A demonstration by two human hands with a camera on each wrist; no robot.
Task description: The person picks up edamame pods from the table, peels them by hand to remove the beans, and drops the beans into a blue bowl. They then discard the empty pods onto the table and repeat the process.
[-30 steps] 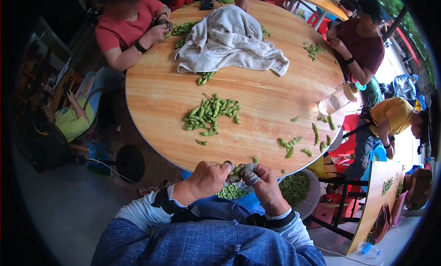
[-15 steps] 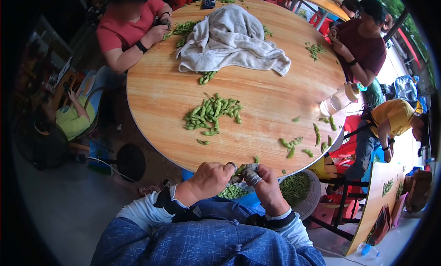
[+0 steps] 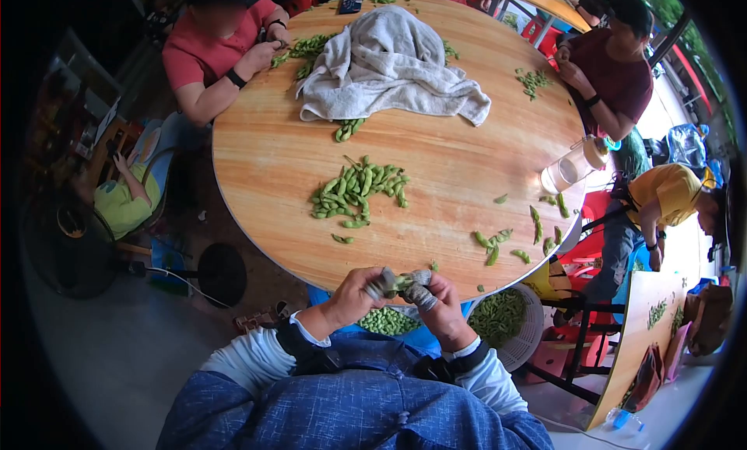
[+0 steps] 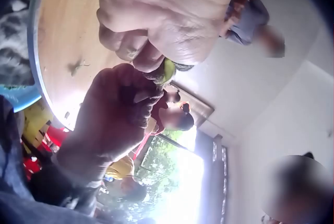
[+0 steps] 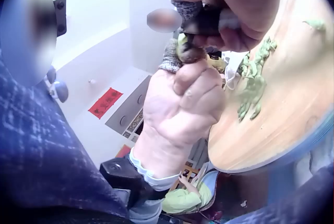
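Both hands meet over the table's near edge in the head view, with a green soybean pod (image 3: pixel 401 281) between their fingertips. My left hand (image 3: pixel 348 296) pinches one end, its thumb blurred. The right hand (image 3: pixel 445 314) grips the other end with curled fingers. Grey knitted covers wrap the thumbs and some fingertips. In the left wrist view the pod (image 4: pixel 168 72) shows as a green sliver between the knuckles; in the right wrist view, fingers partly hide it. Shelled green beans (image 3: pixel 387 322) lie in a blue tub below the hands.
A pile of pods (image 3: pixel 362 187) lies on the round wooden table (image 3: pixel 272 178), with loose pods (image 3: pixel 492 244) at right. A grey towel (image 3: pixel 389 69) covers a mound further back. A water bottle (image 3: pixel 572 168) stands near the right edge. A white basket (image 3: pixel 529 333) holds pods beside my right hand.
My left hand has shifted slightly left and its thumb has moved over the pod. The right hand has barely moved. More of the shelled beans shows below.
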